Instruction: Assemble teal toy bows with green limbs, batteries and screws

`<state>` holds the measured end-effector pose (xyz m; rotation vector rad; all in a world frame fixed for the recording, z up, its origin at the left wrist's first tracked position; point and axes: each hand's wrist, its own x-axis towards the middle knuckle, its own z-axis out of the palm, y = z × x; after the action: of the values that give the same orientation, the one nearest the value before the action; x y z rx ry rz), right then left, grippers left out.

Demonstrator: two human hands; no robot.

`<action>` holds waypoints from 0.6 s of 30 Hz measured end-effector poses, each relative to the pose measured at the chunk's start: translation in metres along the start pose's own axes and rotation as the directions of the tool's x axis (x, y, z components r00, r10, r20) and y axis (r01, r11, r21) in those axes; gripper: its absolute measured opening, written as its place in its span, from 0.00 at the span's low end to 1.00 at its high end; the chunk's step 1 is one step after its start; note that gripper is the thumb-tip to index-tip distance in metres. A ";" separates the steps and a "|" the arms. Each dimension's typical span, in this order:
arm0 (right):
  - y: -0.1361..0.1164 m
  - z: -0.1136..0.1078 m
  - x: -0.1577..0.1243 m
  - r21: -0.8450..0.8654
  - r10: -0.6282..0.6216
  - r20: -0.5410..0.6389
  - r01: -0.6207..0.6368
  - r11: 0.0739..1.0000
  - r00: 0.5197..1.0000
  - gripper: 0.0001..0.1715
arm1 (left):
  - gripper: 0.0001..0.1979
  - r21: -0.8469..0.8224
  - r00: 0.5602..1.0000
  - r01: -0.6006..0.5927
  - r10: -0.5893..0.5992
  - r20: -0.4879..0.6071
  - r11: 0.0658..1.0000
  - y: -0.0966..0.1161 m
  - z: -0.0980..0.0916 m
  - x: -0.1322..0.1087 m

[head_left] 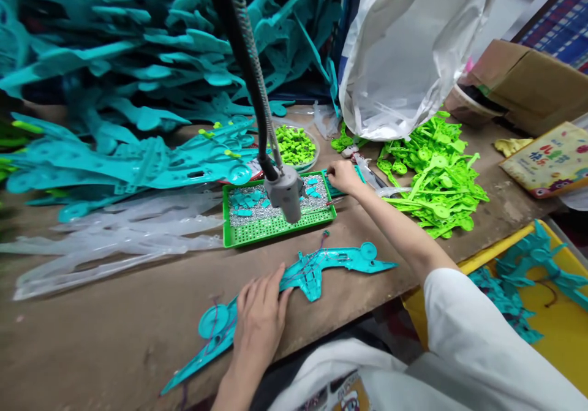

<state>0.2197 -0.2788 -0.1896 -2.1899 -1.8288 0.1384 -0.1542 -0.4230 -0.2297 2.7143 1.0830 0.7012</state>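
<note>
A long teal plastic toy shell (321, 267) lies on the brown workbench (114, 325) close to me, with thin wires running along it. My left hand (260, 316) rests flat on its middle, fingers stretched out. My right hand (342, 176) reaches to the right edge of a green tray (271, 230) that holds small silver screws and little teal pieces; its fingers are curled over something I cannot make out. A hanging grey power screwdriver (285, 193) on a black hose dangles over the tray.
Stacks of teal shells (138, 92) fill the back left, with clear plastic shells (114, 239) below them. Green parts (432, 178) pile at the right beside a plastic bag (404, 49). A bowl of green bits (294, 144) stands behind the tray. A yellow bin (551, 313) sits at the right.
</note>
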 end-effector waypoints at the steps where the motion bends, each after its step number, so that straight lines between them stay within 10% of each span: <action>1: -0.001 0.000 0.000 -0.012 0.002 -0.007 -0.002 1.000 1.000 0.15 | 0.23 0.000 1.000 0.000 0.000 -0.003 1.000 0.000 0.000 0.000; 18: -0.005 -0.009 0.014 -0.124 -0.136 0.118 0.150 0.981 0.984 0.18 | 0.24 -0.062 0.995 0.062 -0.057 0.080 0.996 0.005 -0.007 0.003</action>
<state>0.2202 -0.2659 -0.1780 -2.1654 -2.1055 0.1118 -0.1522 -0.4251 -0.2209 2.6202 1.0995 0.6050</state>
